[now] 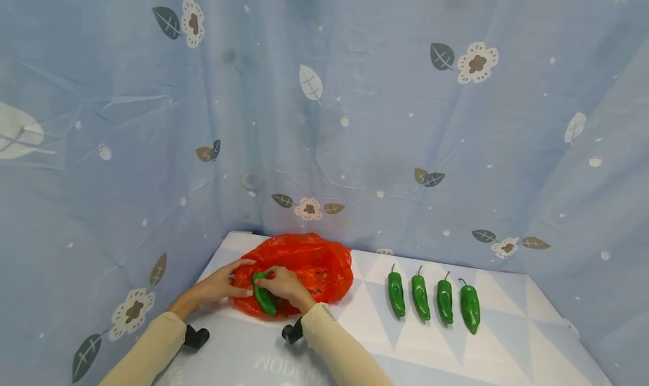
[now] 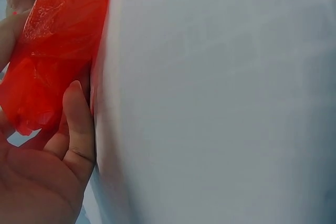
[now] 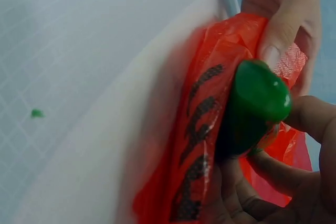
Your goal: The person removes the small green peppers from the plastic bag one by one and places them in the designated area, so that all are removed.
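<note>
A red plastic bag (image 1: 332, 265) with dark print lies on the table, its mouth spread. My left hand (image 1: 215, 284) holds the bag's left edge, thumb on the near side and fingers on the far side. The left wrist view shows that hand (image 2: 47, 177) around the red film. Over the bag's opening, my right hand (image 1: 285, 286) grips a green chili pepper (image 1: 265, 301) near its upper end. In the right wrist view the pepper (image 3: 257, 93) sits between the right fingers and thumb, close against the bag's printed side, with the left thumb near it.
Several green peppers (image 1: 444, 301) with stems lie in a row to the right, stems toward the back. The table (image 1: 365, 329) has a pale triangle-patterned cover. A blue curtain (image 1: 375, 149) with flowers and leaves stands behind it and along the sides.
</note>
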Tool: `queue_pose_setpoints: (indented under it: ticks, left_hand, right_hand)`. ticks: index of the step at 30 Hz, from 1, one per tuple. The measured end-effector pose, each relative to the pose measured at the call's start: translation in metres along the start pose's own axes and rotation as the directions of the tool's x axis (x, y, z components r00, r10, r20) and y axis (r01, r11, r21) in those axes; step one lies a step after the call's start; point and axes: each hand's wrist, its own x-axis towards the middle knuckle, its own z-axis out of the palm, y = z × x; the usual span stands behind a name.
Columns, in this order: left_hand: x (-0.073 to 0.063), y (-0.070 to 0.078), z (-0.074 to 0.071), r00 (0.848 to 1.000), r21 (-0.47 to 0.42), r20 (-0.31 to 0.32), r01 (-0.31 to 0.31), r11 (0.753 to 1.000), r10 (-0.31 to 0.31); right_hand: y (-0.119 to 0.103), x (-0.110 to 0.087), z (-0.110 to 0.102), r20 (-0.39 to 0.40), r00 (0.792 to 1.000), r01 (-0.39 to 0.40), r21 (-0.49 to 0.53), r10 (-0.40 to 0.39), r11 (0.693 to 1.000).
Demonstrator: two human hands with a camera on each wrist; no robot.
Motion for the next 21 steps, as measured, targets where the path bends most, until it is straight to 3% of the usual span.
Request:
queue_pose_setpoints:
  ticks: [8, 21]
  left_hand:
    - [0.0, 0.0, 0.0, 1.0, 0.008, -0.009, 0.009, 1.0, -0.009]
    - [-0.001, -0.007, -0.001, 0.999, -0.034, 0.001, -0.032, 0.999, 0.032]
  right_hand:
    - [-0.001, -0.004, -0.004, 0.011, 1.0, 0.024, 0.058, -0.025, 0.998]
    - [0.004, -0.005, -0.019, 0.062, 0.997, 0.027, 0.135, -0.036, 0.991]
